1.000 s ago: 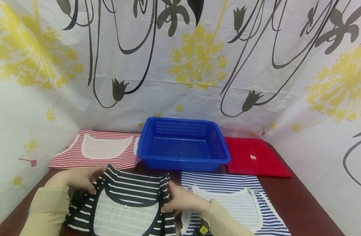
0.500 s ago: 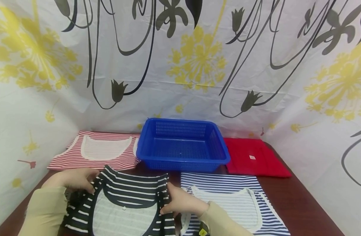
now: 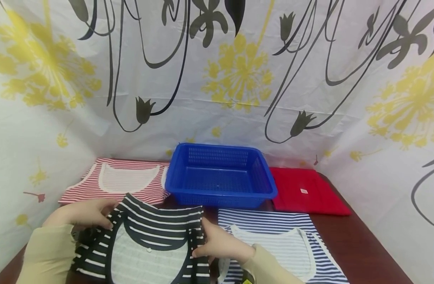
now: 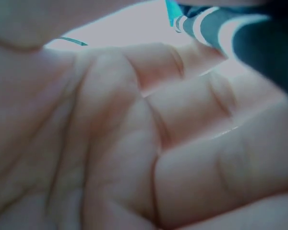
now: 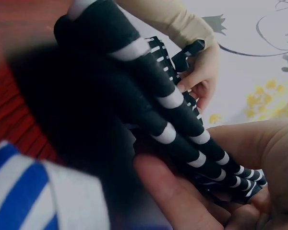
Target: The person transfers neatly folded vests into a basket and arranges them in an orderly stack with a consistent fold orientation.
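A black-and-white striped tank top with a scooped neck and pale inside spans between both hands in the head view. My left hand grips its left edge, thumb toward the cloth; in the left wrist view the palm and fingers fill the frame, the striped fabric at upper right. Opposite, my right hand pinches the other side edge. Seen from the right wrist, that striped edge runs in folds between thumb and fingers, raised over the table. The garment's lower part is cut off by the head view's bottom edge.
A blue plastic basket stands at the table's back. Left of it lies a red-and-white striped top; to its right, a folded red garment. A blue-and-white striped top lies beside my right hand. Behind hangs a floral curtain.
My left hand has shifted slightly to the left, and the black striped top's left edge has spread a little with it. My right hand stays nearly in place.
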`<state>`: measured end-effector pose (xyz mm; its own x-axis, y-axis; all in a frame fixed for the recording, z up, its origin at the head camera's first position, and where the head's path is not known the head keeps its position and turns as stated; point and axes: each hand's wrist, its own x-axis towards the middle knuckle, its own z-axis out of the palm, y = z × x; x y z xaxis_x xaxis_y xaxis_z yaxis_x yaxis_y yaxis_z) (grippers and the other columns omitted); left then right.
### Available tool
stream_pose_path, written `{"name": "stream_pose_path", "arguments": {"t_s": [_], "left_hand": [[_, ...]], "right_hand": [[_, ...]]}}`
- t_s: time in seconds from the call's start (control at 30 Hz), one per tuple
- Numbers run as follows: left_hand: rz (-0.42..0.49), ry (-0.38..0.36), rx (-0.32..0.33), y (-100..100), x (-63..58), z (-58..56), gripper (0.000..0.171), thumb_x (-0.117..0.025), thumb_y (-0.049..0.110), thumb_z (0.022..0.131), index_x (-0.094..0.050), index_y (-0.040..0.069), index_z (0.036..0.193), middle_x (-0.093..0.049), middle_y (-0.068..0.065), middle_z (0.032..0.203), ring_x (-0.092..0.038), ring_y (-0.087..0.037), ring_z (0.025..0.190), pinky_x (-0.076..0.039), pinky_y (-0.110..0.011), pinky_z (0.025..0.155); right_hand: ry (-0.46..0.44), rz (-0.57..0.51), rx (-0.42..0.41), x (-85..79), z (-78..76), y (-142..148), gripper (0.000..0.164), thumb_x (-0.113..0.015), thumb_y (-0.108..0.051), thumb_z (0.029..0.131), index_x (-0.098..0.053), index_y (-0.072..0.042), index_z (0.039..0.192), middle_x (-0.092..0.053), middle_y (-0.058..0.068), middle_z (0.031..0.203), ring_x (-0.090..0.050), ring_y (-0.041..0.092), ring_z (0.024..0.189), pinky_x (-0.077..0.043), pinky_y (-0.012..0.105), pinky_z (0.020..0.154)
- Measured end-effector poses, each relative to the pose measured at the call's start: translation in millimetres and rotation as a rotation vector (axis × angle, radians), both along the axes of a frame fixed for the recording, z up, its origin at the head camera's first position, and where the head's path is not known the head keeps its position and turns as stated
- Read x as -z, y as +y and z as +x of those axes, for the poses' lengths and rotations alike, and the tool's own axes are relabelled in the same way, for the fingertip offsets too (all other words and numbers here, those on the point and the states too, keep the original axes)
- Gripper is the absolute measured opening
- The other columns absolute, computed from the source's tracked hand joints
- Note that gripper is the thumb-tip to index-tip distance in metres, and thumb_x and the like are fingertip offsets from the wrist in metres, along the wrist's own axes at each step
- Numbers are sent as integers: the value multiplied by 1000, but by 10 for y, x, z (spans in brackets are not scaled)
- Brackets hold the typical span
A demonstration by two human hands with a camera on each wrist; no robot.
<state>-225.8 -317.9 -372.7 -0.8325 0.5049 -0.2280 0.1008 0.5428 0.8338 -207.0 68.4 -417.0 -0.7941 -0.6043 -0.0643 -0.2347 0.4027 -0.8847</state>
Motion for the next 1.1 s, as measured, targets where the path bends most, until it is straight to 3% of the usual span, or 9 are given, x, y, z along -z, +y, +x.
{"name": "stream_pose_path", "arguments": {"t_s": [0.2,0.37,0.5,0.57,0.63,0.77,0.9,1.03,1.1], "left_hand": [[19,-18,-34,65,-87,50,56,-66,-9,75,-44,-16,126,-63,-18,112,-60,-32,100,-54,-42,79],[-13,38,-7,109,-170,77,61,-69,-6,77,-43,-13,132,-60,-20,118,-57,-35,107,-53,-45,84],[-6,63,2,133,-228,116,64,-69,-4,79,-40,-12,135,-58,-24,123,-56,-39,111,-52,-49,86],[2,73,6,141,-253,143,67,-69,-4,79,-37,-14,137,-57,-25,124,-56,-40,111,-52,-47,85],[11,91,16,146,-272,167,68,-69,-3,79,-36,-16,137,-57,-27,123,-57,-39,109,-54,-41,82],[-79,200,2,135,-319,220,72,-74,5,78,-37,-16,136,-58,-27,122,-58,-37,107,-52,-32,79],[-174,287,-23,118,-365,260,74,-78,14,77,-41,-14,135,-58,-26,122,-59,-35,105,-50,-32,80],[-140,297,11,123,-401,282,63,-75,13,81,-45,-8,132,-61,-21,118,-61,-28,100,-51,-29,76],[-132,307,17,132,-421,294,61,-74,13,82,-44,-7,132,-62,-19,117,-61,-25,99,-51,-26,74]], "right_hand": [[59,2,-20,-109,74,12,84,-80,-2,66,-40,-19,138,-62,8,112,-61,11,60,-51,37,38],[102,46,-25,-218,129,35,88,-80,-8,69,-35,-17,144,-58,14,121,-56,14,48,-51,37,39],[223,114,-42,-275,146,51,93,-82,-16,69,-31,-15,147,-54,12,132,-63,11,78,-56,32,72],[271,128,-54,-304,152,62,94,-82,-19,70,-30,-14,148,-50,11,138,-58,12,100,-49,31,90],[301,131,-63,-335,161,73,92,-81,-20,70,-31,-15,147,-48,10,141,-52,13,114,-43,32,98],[327,127,-78,-392,186,94,89,-81,-20,71,-33,-15,145,-50,8,138,-51,13,117,-43,31,99],[338,118,-92,-447,216,119,91,-80,-19,71,-30,-15,147,-52,7,136,-54,11,110,-45,29,96],[345,130,-85,-520,236,156,92,-80,-21,73,-27,-14,149,-56,5,129,-55,8,99,-47,28,90],[342,140,-78,-555,239,178,92,-79,-22,74,-27,-15,149,-60,3,117,-56,8,86,-50,26,81]]}}
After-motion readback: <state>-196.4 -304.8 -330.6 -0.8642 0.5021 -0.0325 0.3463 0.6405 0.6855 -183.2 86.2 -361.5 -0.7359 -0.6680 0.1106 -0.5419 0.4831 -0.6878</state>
